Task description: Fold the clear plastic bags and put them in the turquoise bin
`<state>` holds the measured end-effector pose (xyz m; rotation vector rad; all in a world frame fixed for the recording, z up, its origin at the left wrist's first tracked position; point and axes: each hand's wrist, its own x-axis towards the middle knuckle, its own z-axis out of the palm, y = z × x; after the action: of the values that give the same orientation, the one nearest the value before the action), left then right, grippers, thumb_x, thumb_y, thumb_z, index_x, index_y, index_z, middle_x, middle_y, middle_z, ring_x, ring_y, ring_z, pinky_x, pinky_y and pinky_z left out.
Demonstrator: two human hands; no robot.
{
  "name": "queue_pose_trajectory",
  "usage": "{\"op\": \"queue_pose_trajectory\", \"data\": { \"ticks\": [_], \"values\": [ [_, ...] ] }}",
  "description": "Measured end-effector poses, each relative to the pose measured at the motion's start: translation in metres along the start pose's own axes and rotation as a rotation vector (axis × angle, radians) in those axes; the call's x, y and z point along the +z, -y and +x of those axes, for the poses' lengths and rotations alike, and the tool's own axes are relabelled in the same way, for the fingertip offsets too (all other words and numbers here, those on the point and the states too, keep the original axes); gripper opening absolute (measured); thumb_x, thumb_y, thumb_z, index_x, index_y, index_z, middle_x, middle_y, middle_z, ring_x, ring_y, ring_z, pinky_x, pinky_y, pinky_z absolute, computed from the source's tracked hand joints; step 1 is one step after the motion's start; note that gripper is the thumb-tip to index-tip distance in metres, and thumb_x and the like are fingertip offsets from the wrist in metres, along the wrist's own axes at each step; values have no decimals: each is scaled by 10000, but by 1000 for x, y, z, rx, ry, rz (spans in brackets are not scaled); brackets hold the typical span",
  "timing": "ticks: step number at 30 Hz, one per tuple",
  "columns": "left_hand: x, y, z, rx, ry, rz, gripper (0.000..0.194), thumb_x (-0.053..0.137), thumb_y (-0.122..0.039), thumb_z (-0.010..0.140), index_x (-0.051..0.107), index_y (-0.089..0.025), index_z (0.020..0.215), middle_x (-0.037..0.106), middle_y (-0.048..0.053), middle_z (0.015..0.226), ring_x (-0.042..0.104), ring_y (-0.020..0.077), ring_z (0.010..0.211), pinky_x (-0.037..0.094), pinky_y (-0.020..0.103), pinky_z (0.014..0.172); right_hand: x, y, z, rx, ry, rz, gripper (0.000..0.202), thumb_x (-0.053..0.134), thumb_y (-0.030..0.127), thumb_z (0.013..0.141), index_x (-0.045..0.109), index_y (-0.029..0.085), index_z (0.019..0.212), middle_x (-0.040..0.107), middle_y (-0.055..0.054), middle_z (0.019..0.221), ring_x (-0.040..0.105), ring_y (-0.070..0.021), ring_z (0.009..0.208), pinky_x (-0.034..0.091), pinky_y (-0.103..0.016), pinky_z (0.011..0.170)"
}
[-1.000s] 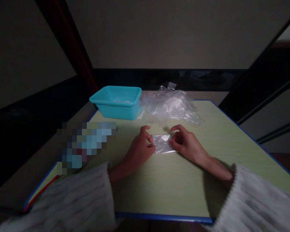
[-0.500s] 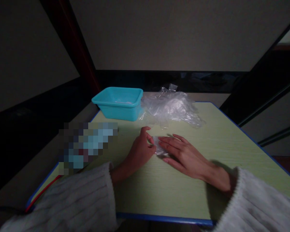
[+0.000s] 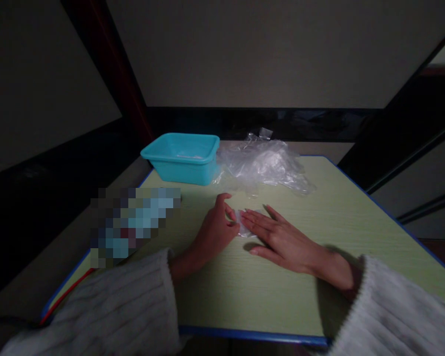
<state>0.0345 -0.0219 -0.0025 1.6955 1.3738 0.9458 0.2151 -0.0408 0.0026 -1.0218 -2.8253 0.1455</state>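
A small clear plastic bag (image 3: 244,228) lies flat on the light green table (image 3: 252,296), between my two hands. My left hand (image 3: 218,230) pinches its left edge between thumb and fingers. Across the top of the bag rests my right hand (image 3: 282,240), palm down with the fingers stretched out and the thumb apart. The fingers of that hand cover much of the bag's right part.
A turquoise plastic basket (image 3: 181,169) stands at the back left. Beside it on the right is a crumpled heap of clear plastic bags (image 3: 267,163). A blurred-out object (image 3: 141,222) lies at the left edge, near a red cord (image 3: 67,295).
My right hand has shifted slightly over the bag, its fingers now flatter and closer together. My left hand keeps its pinch in the same place.
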Motion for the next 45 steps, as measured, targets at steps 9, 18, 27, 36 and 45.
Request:
{"op": "queue_pose_trajectory", "data": {
  "ticks": [9, 18, 27, 36, 45],
  "values": [
    [-6, -1, 0, -15, 16, -7, 515, 518, 47, 617, 355, -208, 1033, 442, -102, 696, 524, 54, 500, 399, 159, 492, -1, 1, 1, 13, 27, 0, 605, 325, 490, 916, 329, 91, 1371, 331, -162, 1418, 300, -270, 1313, 195, -577, 1053],
    [-14, -2, -7, 114, -29, 149, 417, 513, -16, 677, 415, -190, 1043, 495, -46, 788, 517, 74, 538, 447, 208, 542, -2, 0, 0, -2, 6, 10, 612, 342, 490, 912, 302, 101, 1383, 314, -167, 1426, 290, -264, 1317, 192, -574, 1055],
    [-3, -9, -27, 572, 202, 635, 496, 413, -211, 851, 335, -21, 1303, 359, 209, 1395, 309, 260, 1306, 279, 414, 1073, -3, 5, -2, 32, -97, -100, 750, 260, 580, 891, 319, -9, 1352, 341, -243, 1389, 299, -311, 1305, 211, -594, 1040],
    [2, 1, -29, 526, 279, 876, 534, 341, -298, 901, 298, 11, 1334, 262, 220, 1445, 201, 276, 1355, 228, 442, 1086, 6, 3, -4, 36, -59, -55, 775, 257, 611, 875, 233, 37, 1396, 285, -225, 1421, 211, -286, 1342, 187, -589, 1050],
    [3, 2, -30, 529, 278, 923, 562, 335, -359, 911, 302, 13, 1331, 254, 233, 1443, 197, 288, 1355, 225, 447, 1079, 8, 2, -5, 37, -57, -56, 769, 282, 597, 878, 159, 68, 1423, 270, -222, 1430, 202, -286, 1345, 183, -589, 1048]
  ]
}}
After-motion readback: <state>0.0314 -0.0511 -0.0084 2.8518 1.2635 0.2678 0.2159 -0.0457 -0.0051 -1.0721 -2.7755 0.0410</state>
